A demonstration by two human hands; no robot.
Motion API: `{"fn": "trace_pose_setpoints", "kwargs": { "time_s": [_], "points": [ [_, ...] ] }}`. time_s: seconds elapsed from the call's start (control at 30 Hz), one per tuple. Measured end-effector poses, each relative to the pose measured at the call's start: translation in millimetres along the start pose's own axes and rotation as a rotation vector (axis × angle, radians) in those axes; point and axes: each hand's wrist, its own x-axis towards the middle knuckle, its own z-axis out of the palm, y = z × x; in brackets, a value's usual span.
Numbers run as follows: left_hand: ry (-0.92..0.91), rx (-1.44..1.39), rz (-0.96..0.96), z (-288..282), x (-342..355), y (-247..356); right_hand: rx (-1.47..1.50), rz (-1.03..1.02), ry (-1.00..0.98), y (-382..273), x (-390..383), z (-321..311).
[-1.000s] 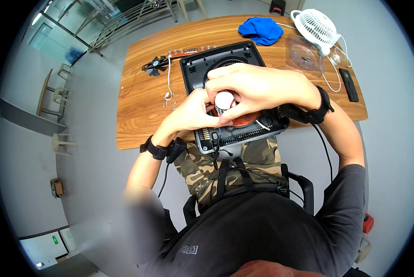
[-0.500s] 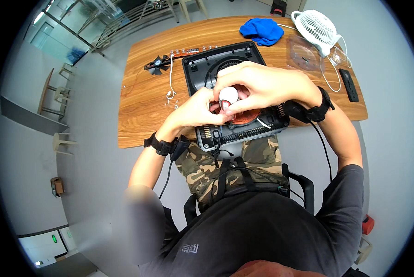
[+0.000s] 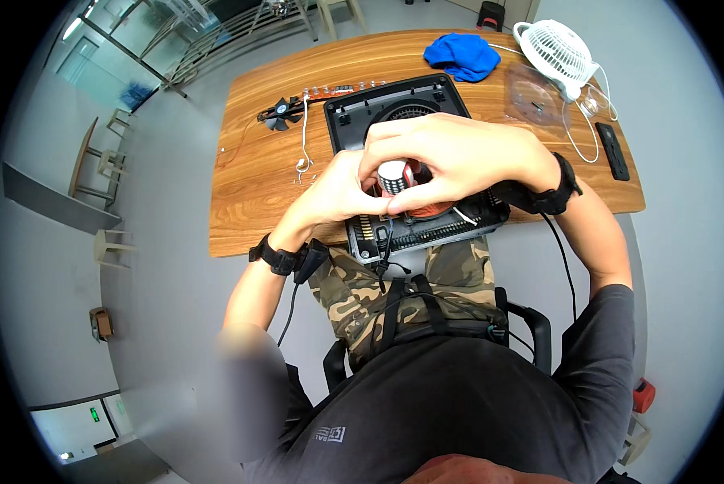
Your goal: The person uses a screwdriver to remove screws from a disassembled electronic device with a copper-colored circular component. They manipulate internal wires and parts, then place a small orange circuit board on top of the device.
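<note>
Between left hand (image 3: pixel 338 191) and right hand (image 3: pixel 450 157), a white-topped cylinder (image 3: pixel 392 177) is jointly grasped.

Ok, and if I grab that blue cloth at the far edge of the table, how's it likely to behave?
The blue cloth will probably be floppy, since it lies in a crumpled heap of soft folds. Bunched like that, it seems unlikely to roll if pushed. The white cord meets its right side, so it might catch or drag.

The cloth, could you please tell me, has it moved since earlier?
No: against the white fan, the cloth lies in the same place on the table.
</note>
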Motion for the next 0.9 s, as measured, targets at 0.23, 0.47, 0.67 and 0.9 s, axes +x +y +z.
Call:
{"fn": "trace_pose_setpoints", "kwargs": {
  "time_s": [0.23, 0.47, 0.67, 0.9],
  "points": [
    [-0.035, -0.068, -0.021, 5, 3, -1, -0.048, 0.045, -0.030, 13, 0, -7],
    [-0.039, -0.107, 0.002, 11, 11, -6, -0.145, 0.075, -0.030, 16, 4, 0],
    [0.000, 0.034, 0.028, 14, 15, 9, 0.024, 0.015, -0.015, 6, -10, -9],
    [-0.061, -0.153, 0.020, 19, 18, -2, 0.027, 0.057, -0.045, 15, -11, -1]
  ]
}}
